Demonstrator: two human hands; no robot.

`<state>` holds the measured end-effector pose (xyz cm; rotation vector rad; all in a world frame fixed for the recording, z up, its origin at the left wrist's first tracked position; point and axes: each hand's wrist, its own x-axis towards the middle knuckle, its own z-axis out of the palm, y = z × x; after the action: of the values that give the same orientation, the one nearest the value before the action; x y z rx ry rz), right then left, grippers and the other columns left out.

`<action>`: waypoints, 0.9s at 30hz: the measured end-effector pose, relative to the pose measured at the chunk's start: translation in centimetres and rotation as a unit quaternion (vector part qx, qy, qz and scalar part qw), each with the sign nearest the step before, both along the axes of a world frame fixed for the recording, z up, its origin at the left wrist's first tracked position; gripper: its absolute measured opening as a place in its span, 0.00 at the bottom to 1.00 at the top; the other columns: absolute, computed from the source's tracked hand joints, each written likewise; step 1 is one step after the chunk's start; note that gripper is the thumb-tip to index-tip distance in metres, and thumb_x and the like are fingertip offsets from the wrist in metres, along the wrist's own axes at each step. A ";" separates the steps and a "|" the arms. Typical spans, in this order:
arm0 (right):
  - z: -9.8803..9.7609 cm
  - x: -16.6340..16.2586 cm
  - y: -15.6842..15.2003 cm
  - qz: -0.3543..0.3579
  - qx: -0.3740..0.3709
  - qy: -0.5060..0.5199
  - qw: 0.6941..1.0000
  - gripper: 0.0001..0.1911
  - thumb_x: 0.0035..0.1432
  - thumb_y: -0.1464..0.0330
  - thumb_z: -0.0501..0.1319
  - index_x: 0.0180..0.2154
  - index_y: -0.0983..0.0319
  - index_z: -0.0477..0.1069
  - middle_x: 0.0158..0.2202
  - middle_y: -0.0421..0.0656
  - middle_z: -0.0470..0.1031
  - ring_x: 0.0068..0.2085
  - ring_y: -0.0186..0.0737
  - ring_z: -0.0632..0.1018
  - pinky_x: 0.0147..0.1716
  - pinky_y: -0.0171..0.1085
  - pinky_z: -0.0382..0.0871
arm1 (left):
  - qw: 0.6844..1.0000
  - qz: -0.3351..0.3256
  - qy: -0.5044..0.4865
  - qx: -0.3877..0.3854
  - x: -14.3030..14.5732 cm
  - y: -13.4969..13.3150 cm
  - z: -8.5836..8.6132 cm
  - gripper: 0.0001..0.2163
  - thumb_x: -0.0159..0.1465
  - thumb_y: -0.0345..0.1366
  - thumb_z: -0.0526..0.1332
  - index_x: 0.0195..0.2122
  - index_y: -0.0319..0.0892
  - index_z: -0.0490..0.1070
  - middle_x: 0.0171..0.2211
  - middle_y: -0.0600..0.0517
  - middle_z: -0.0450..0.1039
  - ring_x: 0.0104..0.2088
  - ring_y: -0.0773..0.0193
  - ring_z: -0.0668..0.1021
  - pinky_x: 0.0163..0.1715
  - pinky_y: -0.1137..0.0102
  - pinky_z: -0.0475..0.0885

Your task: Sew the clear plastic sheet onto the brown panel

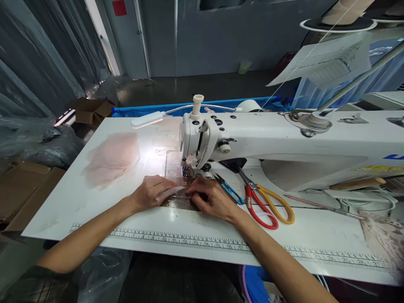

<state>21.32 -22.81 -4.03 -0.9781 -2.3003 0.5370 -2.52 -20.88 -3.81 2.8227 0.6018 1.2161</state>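
Left hand (156,191) pinched cloth (170,192), apparently mid-seam (pink pile (115,158) at its ten o'clock, perhaps unsewn); right hand (212,197) grip couldn't be told.

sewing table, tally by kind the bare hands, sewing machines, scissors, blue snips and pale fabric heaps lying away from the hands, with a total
Bare hands, left hand and right hand: 2
Sewing machine: 1
Scissors, red and yellow handles: 1
Blue snips: 1
Pale fabric heaps, pink heap and lace heap: 2
Total: 7
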 end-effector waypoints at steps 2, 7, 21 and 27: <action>0.3 -0.6 -0.6 0.025 0.003 -0.029 0.999 0.16 0.55 0.73 0.55 0.43 0.59 0.77 0.38 0.45 0.73 0.40 0.41 0.73 0.43 0.41 0.69 | 1.000 0.011 -0.010 -0.012 0.0 0.0 0.0 0.07 0.68 0.30 0.56 0.43 0.36 0.72 0.36 0.48 0.80 0.35 0.65 0.81 0.32 0.71 0.78; 0.9 -2.0 -1.5 0.039 0.003 -0.144 0.989 0.22 0.55 0.72 0.56 0.50 0.58 0.75 0.38 0.48 0.68 0.41 0.44 0.68 0.43 0.45 0.66 | 1.000 0.015 -0.006 -0.017 0.2 0.0 -0.3 0.06 0.68 0.31 0.57 0.42 0.38 0.73 0.36 0.50 0.80 0.36 0.65 0.81 0.33 0.69 0.78; -0.9 0.2 0.7 -0.032 0.006 -0.099 0.995 0.21 0.62 0.69 0.52 0.55 0.57 0.71 0.45 0.50 0.68 0.42 0.43 0.73 0.45 0.46 0.71 | 0.989 -0.046 0.134 0.049 -0.5 -0.2 0.1 0.05 0.65 0.32 0.59 0.37 0.40 0.74 0.44 0.47 0.78 0.39 0.61 0.78 0.39 0.61 0.71; -0.9 0.1 0.6 -0.016 0.041 -0.107 0.993 0.21 0.63 0.70 0.51 0.56 0.60 0.71 0.44 0.51 0.68 0.43 0.44 0.72 0.45 0.46 0.72 | 0.990 -0.056 0.130 0.016 -0.7 -0.1 -0.5 0.07 0.65 0.31 0.57 0.39 0.41 0.75 0.44 0.47 0.78 0.40 0.60 0.77 0.38 0.64 0.71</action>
<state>21.38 -22.22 -4.95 -1.0757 -2.4684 0.3336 -3.20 -21.02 -4.28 3.0195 0.4255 0.8566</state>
